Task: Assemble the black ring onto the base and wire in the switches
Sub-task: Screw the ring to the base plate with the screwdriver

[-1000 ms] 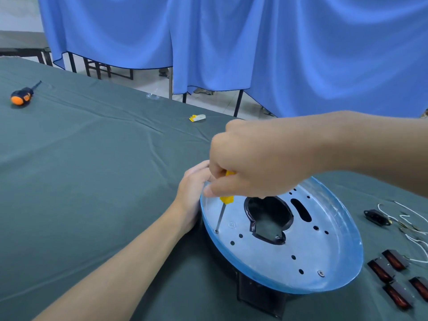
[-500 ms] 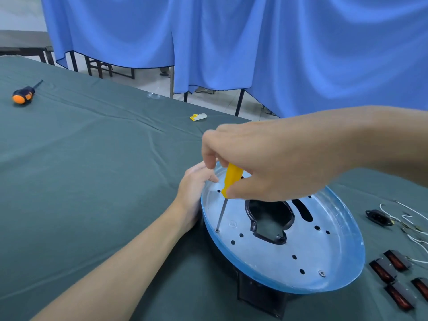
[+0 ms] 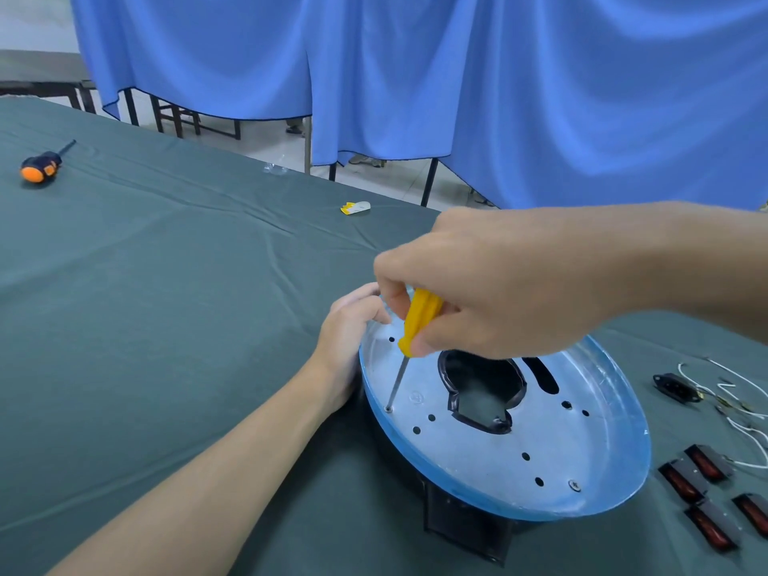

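Note:
A round metal base (image 3: 552, 446) with a blue film rim lies tilted on the green cloth, with the black ring (image 3: 465, 525) under it and mostly hidden. My right hand (image 3: 498, 280) grips a yellow-handled screwdriver (image 3: 417, 320); its tip sits on a screw (image 3: 389, 408) near the base's left edge. My left hand (image 3: 349, 330) holds the base's far left rim. Another screw (image 3: 575, 486) sits at the base's near right. Several red rocker switches (image 3: 706, 496) and white wires (image 3: 744, 405) lie to the right.
An orange and black screwdriver (image 3: 39, 168) lies far left on the table. A small yellow and white piece (image 3: 355, 208) lies near the far edge. A black socket (image 3: 675, 387) sits by the wires. Blue curtains hang behind the table.
My right hand has slid higher up the yellow handle, so more of the handle shows. The tip stays on the same screw. My left hand has not moved.

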